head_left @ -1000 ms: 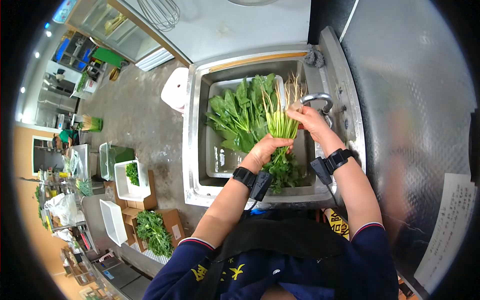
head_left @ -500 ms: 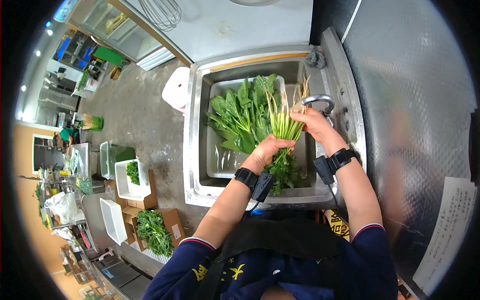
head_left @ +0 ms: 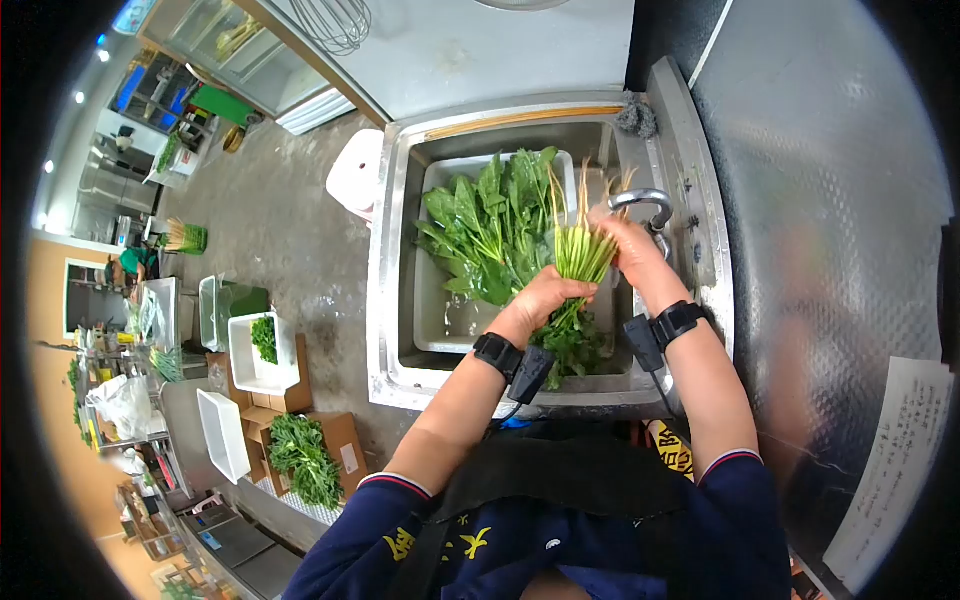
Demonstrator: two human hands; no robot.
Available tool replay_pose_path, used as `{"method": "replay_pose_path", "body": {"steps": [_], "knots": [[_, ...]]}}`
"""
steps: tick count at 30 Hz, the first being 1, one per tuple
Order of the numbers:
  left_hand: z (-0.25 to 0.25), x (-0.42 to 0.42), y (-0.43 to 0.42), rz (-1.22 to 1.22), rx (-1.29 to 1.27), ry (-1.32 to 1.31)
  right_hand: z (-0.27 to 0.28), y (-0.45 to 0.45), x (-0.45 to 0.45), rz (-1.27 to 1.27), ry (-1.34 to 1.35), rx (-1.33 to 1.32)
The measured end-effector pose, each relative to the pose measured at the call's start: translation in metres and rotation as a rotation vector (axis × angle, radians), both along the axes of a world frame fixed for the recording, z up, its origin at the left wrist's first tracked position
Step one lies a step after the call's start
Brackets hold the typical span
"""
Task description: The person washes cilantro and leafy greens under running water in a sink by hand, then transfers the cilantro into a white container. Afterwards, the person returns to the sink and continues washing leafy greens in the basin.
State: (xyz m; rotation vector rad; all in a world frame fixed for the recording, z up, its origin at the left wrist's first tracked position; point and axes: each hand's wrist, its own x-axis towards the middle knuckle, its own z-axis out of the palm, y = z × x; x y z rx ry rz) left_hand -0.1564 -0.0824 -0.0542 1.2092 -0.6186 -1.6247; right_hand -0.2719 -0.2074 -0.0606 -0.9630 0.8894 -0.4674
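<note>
My left hand [head_left: 553,297] is closed around a bunch of leafy greens [head_left: 583,252] with thin pale-green stems and stringy roots, resembling coriander. Its roots point away from me and its dark leaves hang down on the near side, over the sink. My right hand [head_left: 628,245] grips the stems at the root end, right beside the curved metal faucet [head_left: 650,197]; its fingertips are partly hidden. Water appears to run over the roots. Left of the bunch, broad-leaved greens [head_left: 485,225] lie in a pale rectangular tub [head_left: 432,325] inside the metal sink [head_left: 383,300].
A grey scouring pad [head_left: 636,118] sits on the sink's far right corner, and wooden sticks [head_left: 525,121] lie along its back rim. A white stool [head_left: 355,172] stands left of the sink. Boxed greens [head_left: 304,460] and a white bin [head_left: 263,375] are at lower left.
The bunch and my right hand have shifted slightly to the right, closer under the faucet. The roots are more spread out, and my left hand keeps its hold.
</note>
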Motion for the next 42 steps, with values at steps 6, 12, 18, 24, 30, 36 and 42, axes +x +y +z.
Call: {"method": "replay_pose_path", "body": {"steps": [6,12,18,24,30,36,42], "knots": [[-0.003,-0.004,-0.002,-0.052,0.011,-0.002,0.032,0.000,0.000,0.203,0.062,-0.106],[0.004,-0.004,0.000,-0.021,0.032,0.024,0.027,-0.002,-0.007,0.178,-0.039,0.066],[0.000,0.000,0.001,-0.108,0.051,0.039,0.027,-0.003,-0.006,0.265,0.014,-0.066],[0.004,0.002,-0.002,-0.155,0.018,0.044,0.032,0.001,0.000,0.210,0.077,-0.096],[0.002,0.004,-0.003,-0.218,0.060,0.044,0.027,-0.007,-0.001,0.308,0.068,-0.091],[-0.001,0.005,-0.004,-0.284,0.105,0.136,0.038,-0.004,-0.005,0.274,-0.035,0.077],[0.004,0.007,-0.004,-0.371,0.162,0.158,0.029,0.001,-0.003,0.275,-0.078,0.021]]}}
